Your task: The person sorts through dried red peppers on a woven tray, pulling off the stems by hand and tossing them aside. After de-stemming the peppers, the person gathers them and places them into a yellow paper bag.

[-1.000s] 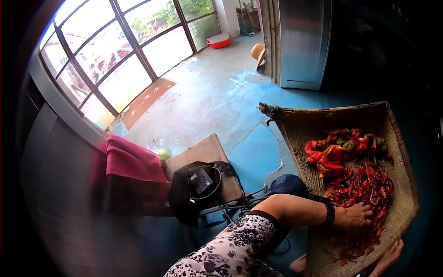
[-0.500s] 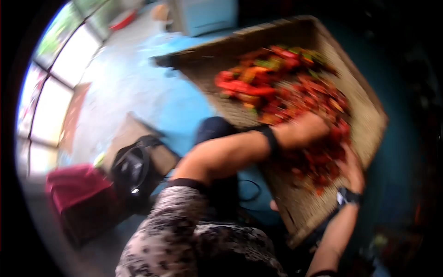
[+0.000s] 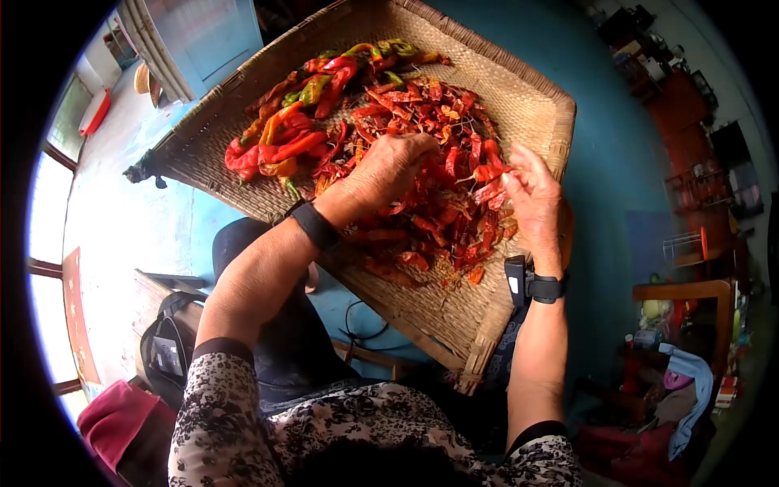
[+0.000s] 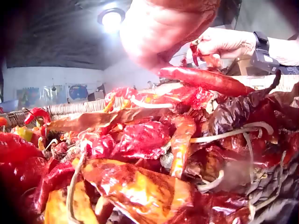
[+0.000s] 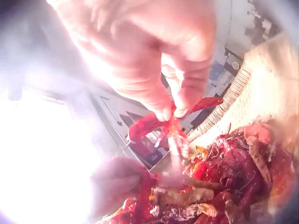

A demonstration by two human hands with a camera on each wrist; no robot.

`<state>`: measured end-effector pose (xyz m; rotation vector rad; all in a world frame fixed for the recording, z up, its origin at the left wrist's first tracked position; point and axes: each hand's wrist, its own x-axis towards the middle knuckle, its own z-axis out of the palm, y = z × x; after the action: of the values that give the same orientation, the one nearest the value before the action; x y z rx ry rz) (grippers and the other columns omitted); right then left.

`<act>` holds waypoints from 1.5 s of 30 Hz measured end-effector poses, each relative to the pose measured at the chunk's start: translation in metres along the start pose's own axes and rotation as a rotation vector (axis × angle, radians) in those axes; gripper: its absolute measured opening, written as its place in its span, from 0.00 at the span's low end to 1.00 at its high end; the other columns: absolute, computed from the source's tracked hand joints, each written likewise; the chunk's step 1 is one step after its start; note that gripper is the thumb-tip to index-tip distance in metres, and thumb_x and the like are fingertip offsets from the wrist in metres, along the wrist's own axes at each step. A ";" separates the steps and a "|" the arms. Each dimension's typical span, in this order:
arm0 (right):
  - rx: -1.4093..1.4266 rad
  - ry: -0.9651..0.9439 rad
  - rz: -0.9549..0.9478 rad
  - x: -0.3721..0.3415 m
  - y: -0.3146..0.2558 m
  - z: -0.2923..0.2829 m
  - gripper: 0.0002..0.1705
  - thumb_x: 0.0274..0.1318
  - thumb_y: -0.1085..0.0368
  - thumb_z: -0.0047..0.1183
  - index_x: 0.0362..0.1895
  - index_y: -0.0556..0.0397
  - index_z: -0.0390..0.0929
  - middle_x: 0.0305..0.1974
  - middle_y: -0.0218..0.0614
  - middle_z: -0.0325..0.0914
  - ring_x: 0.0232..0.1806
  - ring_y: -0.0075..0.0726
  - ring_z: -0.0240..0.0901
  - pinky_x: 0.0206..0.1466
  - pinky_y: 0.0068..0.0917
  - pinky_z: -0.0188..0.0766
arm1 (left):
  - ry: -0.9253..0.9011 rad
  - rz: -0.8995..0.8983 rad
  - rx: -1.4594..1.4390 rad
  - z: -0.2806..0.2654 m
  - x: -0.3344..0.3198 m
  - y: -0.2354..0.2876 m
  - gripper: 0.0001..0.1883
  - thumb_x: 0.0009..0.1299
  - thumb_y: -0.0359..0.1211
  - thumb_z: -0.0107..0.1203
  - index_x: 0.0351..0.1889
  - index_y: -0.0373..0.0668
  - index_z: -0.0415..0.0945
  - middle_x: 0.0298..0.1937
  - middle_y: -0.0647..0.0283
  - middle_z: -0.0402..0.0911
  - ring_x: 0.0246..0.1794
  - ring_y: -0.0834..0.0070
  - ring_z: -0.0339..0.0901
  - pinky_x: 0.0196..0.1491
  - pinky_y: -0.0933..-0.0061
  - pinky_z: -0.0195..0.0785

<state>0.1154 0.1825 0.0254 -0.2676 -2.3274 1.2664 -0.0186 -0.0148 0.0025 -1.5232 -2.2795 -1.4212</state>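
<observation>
Over dried red peppers [image 3: 454,105] in the woven tray [image 3: 519,73], my left hand [image 3: 385,170] is bent downward, its fingertips hidden in the head view. In the left wrist view a long red pepper [image 4: 205,81] meets the underside of that hand [image 4: 168,32]; whether it is gripped I cannot tell. My right hand [image 3: 535,199], above the tray's right side, pinches a red pepper [image 3: 488,172] between thumb and fingers. The right wrist view shows the right hand [image 5: 149,51] holding red pepper pieces [image 5: 149,126] above the pile.
Fresher red and green peppers [image 3: 284,142] lie at the tray's upper left. A black bag [image 3: 166,353] and a pink cloth [image 3: 122,422] are at lower left. On the right stands a wooden chair [image 3: 722,304] with clothes. Blue floor [image 3: 604,162] borders the tray.
The head view has swung right, bringing the tray toward the middle. My right hand has gone from the tray's edge to over the peppers and now pinches one. My left hand stays over the pile.
</observation>
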 end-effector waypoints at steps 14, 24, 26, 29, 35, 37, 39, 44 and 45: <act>-0.010 0.099 -0.117 0.000 -0.001 -0.016 0.09 0.58 0.69 0.56 0.41 0.59 0.80 0.34 0.31 0.81 0.35 0.20 0.73 0.40 0.18 0.70 | 0.076 -0.073 0.056 -0.006 -0.001 0.003 0.09 0.68 0.23 0.49 0.44 0.37 0.77 0.37 0.53 0.82 0.38 0.62 0.81 0.40 0.67 0.74; -0.567 0.787 -0.177 0.005 0.037 -0.075 0.09 0.56 0.68 0.55 0.41 0.57 0.78 0.35 0.37 0.77 0.38 0.33 0.73 0.43 0.30 0.70 | 0.083 -0.038 0.008 -0.008 -0.001 0.007 0.07 0.67 0.22 0.48 0.41 0.38 0.76 0.33 0.55 0.79 0.34 0.63 0.80 0.37 0.66 0.72; -0.926 0.724 -0.238 0.000 0.033 -0.074 0.10 0.53 0.68 0.56 0.40 0.55 0.79 0.38 0.42 0.76 0.43 0.46 0.71 0.49 0.38 0.68 | 0.084 -0.003 -0.026 -0.006 -0.001 0.005 0.08 0.67 0.21 0.48 0.41 0.38 0.76 0.33 0.56 0.80 0.34 0.63 0.80 0.37 0.67 0.73; -0.570 0.342 -0.164 0.000 0.014 -0.042 0.15 0.54 0.64 0.57 0.46 0.55 0.77 0.41 0.42 0.76 0.41 0.41 0.73 0.46 0.34 0.70 | 0.043 0.007 -0.098 -0.005 -0.002 0.009 0.09 0.64 0.20 0.50 0.40 0.37 0.76 0.35 0.54 0.80 0.36 0.59 0.80 0.38 0.64 0.73; -0.295 -0.378 -0.079 -0.009 -0.020 0.032 0.11 0.54 0.63 0.58 0.39 0.54 0.75 0.28 0.42 0.79 0.27 0.39 0.76 0.29 0.36 0.70 | -0.009 -0.007 -0.268 0.003 -0.006 0.020 0.09 0.61 0.19 0.52 0.38 0.37 0.75 0.34 0.53 0.79 0.37 0.55 0.79 0.38 0.63 0.73; -0.398 -0.301 -0.269 -0.010 -0.016 0.035 0.10 0.55 0.65 0.57 0.32 0.56 0.70 0.25 0.46 0.76 0.25 0.43 0.75 0.27 0.39 0.68 | -0.003 -0.002 -0.276 0.007 -0.007 0.018 0.08 0.62 0.19 0.52 0.39 0.37 0.75 0.34 0.53 0.79 0.38 0.56 0.79 0.39 0.63 0.73; -0.415 -0.226 -0.269 -0.010 -0.016 0.026 0.10 0.55 0.65 0.57 0.31 0.55 0.70 0.23 0.46 0.73 0.24 0.51 0.73 0.26 0.40 0.67 | -0.017 0.026 -0.253 0.009 -0.006 0.019 0.11 0.63 0.21 0.53 0.44 0.37 0.73 0.38 0.52 0.79 0.40 0.55 0.79 0.39 0.62 0.73; -0.641 0.293 0.070 -0.002 -0.007 -0.043 0.07 0.56 0.64 0.56 0.31 0.52 0.72 0.22 0.45 0.73 0.28 0.53 0.76 0.26 0.40 0.67 | -0.184 0.104 0.137 0.018 -0.015 0.013 0.24 0.58 0.30 0.62 0.54 0.41 0.71 0.46 0.56 0.76 0.46 0.60 0.74 0.48 0.64 0.70; -0.756 0.405 0.082 -0.003 0.006 -0.059 0.07 0.56 0.63 0.55 0.33 0.51 0.74 0.24 0.45 0.74 0.29 0.50 0.77 0.27 0.40 0.69 | -0.188 0.313 0.378 0.025 -0.020 0.007 0.25 0.57 0.32 0.63 0.53 0.40 0.71 0.47 0.57 0.76 0.47 0.61 0.72 0.50 0.64 0.69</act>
<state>0.1470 0.2283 0.0472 -0.7854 -2.3317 0.2589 0.0072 -0.0107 -0.0173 -1.8346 -2.1168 -0.7494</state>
